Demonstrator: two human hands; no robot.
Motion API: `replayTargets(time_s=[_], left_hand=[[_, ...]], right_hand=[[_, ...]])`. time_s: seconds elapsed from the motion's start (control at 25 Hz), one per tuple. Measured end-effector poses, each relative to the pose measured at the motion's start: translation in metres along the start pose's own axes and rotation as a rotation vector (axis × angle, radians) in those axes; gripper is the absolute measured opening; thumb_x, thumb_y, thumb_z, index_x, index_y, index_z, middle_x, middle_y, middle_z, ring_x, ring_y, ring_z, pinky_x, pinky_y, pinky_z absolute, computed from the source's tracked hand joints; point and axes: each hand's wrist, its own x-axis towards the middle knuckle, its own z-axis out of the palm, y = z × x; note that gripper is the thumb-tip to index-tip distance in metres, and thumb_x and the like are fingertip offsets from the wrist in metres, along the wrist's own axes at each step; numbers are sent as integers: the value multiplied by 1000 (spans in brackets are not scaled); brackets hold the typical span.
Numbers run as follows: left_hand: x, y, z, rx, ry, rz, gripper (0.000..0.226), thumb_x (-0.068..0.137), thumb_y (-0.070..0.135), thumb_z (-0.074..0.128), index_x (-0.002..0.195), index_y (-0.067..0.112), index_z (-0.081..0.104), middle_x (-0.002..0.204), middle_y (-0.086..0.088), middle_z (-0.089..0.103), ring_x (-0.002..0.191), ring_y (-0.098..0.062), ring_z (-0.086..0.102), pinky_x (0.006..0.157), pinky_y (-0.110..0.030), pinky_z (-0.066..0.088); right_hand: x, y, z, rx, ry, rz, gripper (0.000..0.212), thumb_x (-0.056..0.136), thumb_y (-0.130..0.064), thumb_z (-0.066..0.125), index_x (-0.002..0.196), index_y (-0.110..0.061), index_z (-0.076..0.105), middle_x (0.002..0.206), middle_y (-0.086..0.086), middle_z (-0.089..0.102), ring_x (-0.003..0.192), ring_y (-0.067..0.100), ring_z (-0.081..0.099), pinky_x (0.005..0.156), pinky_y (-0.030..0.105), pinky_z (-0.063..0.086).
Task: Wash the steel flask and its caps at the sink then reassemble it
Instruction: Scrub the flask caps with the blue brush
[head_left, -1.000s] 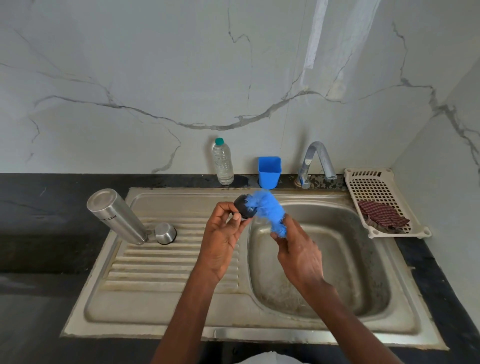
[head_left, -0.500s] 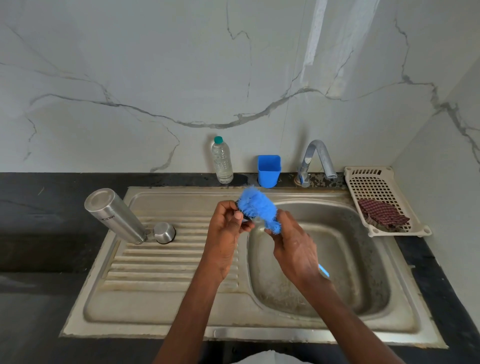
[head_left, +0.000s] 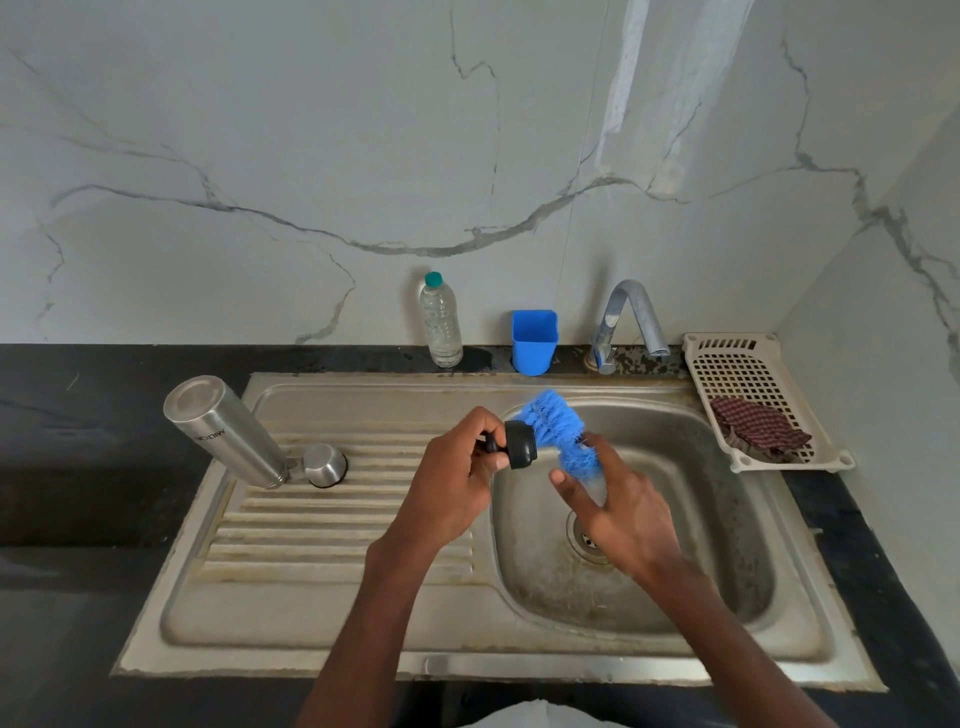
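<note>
Forearms enter from the bottom edge and meet over the sink (head_left: 519, 660), at the divide between drainboard and basin. Left hand (head_left: 457, 483): grip closed on the black inner cap (head_left: 517, 445), pinched by its stem, broad end toward the right. Right hand (head_left: 621, 514): grip closed on the blue brush (head_left: 558, 431), bristles touching the cap's far side; handle hidden under the palm, index finger extended. Drain visible in the basin below the right hand. Farther left on the drainboard, steel flask (head_left: 223, 431) upside down, mouth on the ridges, body tilted toward the black table (head_left: 78, 415). Small steel outer cap (head_left: 324, 465) just beside the flask mouth. Along the back wall: clear water bottle (head_left: 440, 322), blue cup (head_left: 534, 342), tap (head_left: 628, 322), white perforated tray (head_left: 737, 364) holding a checked cloth (head_left: 758, 428).
</note>
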Motion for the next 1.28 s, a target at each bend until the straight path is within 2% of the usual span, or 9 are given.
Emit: replayTargets(time_s=[0.16, 0.36, 0.56, 0.68, 0.84, 0.96, 1.04, 1.16, 1.28], left_hand=[[0, -6, -2, -208, -107, -180, 22, 100, 4, 64, 100, 20, 50, 98, -4, 74, 83, -16, 75, 76, -37, 56], [-9, 4, 0, -691, -181, -289, 17, 101, 12, 64, 102, 7, 48, 105, -25, 76, 82, -36, 75, 66, -33, 54], [-9, 11, 0, -872, -177, -297, 18, 98, 18, 65, 101, 9, 50, 101, -30, 73, 68, -33, 69, 60, -33, 47], [-6, 14, 9, -835, -33, -379, 10, 109, 24, 52, 103, 17, 49, 88, -24, 69, 59, -26, 60, 57, -33, 41], [-2, 10, 15, -687, 67, -433, 7, 109, 18, 43, 106, 21, 48, 87, -11, 63, 64, -13, 53, 59, -29, 42], [0, 11, 16, -576, 107, -439, 11, 111, 19, 37, 109, 22, 47, 79, -4, 49, 59, -8, 42, 58, -30, 39], [-1, 11, 15, -601, 141, -380, 17, 112, 39, 41, 110, 25, 48, 76, 3, 44, 60, -6, 39, 57, -29, 40], [-4, 10, 11, -554, 107, -307, 34, 101, 56, 46, 109, 23, 47, 69, 15, 49, 60, -4, 42, 58, -28, 42], [-7, 11, 8, -485, 39, -181, 30, 104, 48, 43, 111, 18, 44, 74, 17, 55, 63, -4, 45, 60, -31, 45]], right_hand=[[-6, -4, -14, -17, 122, -97, 61, 93, -83, 25, 128, -39, 51, 57, -10, 56, 53, 4, 59, 57, 33, 51], [9, -1, -29, 85, 14, -60, 53, 92, -85, 36, 103, -38, 60, 65, -7, 66, 56, 6, 63, 59, 38, 57], [-3, -17, -17, 703, -115, 198, 43, 92, -60, 61, 96, -18, 69, 62, -6, 55, 51, 10, 50, 50, 32, 44], [-12, -17, -4, 816, -154, 246, 46, 94, -59, 62, 95, -14, 67, 62, 5, 52, 46, 14, 48, 47, 30, 40], [-15, -15, -5, 674, -88, 177, 40, 90, -71, 59, 91, -32, 66, 61, -6, 56, 49, 14, 52, 49, 31, 45], [-13, -14, -19, 165, 23, -13, 49, 94, -81, 39, 111, -39, 59, 58, -7, 61, 50, 7, 58, 56, 33, 51], [-7, -17, -28, -34, 99, -133, 56, 95, -81, 28, 122, -40, 55, 57, -13, 54, 54, 5, 55, 57, 31, 46], [8, -19, -32, -102, 82, -198, 57, 98, -80, 24, 126, -40, 53, 61, -15, 54, 53, 3, 53, 54, 30, 49], [16, -24, -37, -148, 65, -261, 54, 99, -76, 29, 127, -38, 55, 55, -14, 49, 50, 5, 52, 51, 31, 53]])
